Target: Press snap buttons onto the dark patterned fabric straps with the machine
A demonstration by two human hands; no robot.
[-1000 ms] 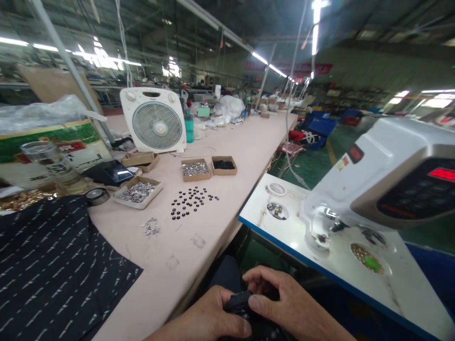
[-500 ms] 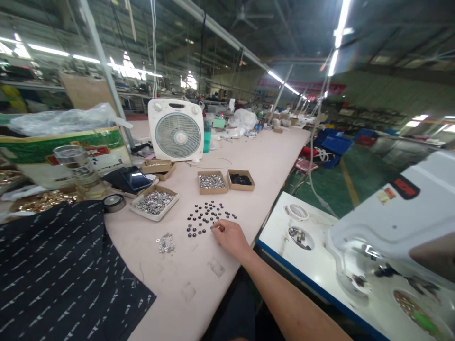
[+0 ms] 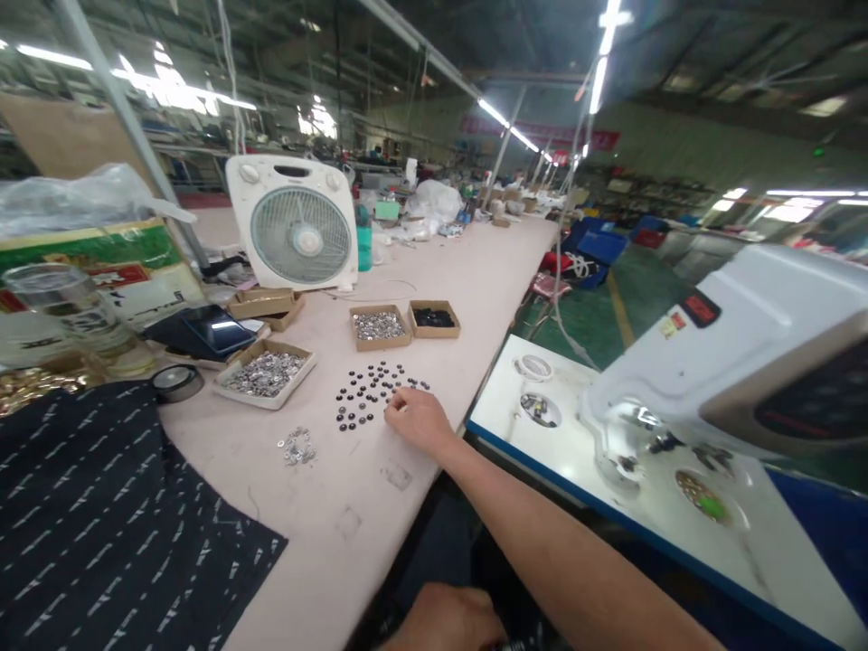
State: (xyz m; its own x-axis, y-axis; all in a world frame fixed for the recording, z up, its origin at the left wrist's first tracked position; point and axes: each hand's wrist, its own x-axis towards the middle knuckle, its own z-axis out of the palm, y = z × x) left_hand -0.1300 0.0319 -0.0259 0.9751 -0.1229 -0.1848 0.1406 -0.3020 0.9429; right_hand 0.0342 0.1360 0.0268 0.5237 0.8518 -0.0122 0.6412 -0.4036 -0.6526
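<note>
Small round black snap caps (image 3: 370, 395) lie spread on the pale tabletop. My right hand (image 3: 419, 420) rests at their near right edge, thumb and fingertips pinched together; whatever is between them is hidden. At the bottom of the view my left hand (image 3: 444, 619) is curled, knuckles up, below the table edge; its fingertips and anything in them are out of sight. A loose heap of small silver rings (image 3: 297, 446) lies left of the caps. Behind sit a box of silver metal pieces (image 3: 380, 327), a box of black pieces (image 3: 434, 319) and a larger tray of silver parts (image 3: 266, 374).
Dark patterned fabric (image 3: 101, 524) covers the table's left front. A white fan (image 3: 298, 226), tape roll (image 3: 177, 383), dark phone-like device (image 3: 210, 330) and glass jar (image 3: 74, 312) stand farther back. To the right, past a gap, is a white machine (image 3: 712, 353) on its own table.
The view has turned slightly right, so the scene sits farther left. My left hand has come into view at the bottom. My right hand stays pinched by the black caps.
</note>
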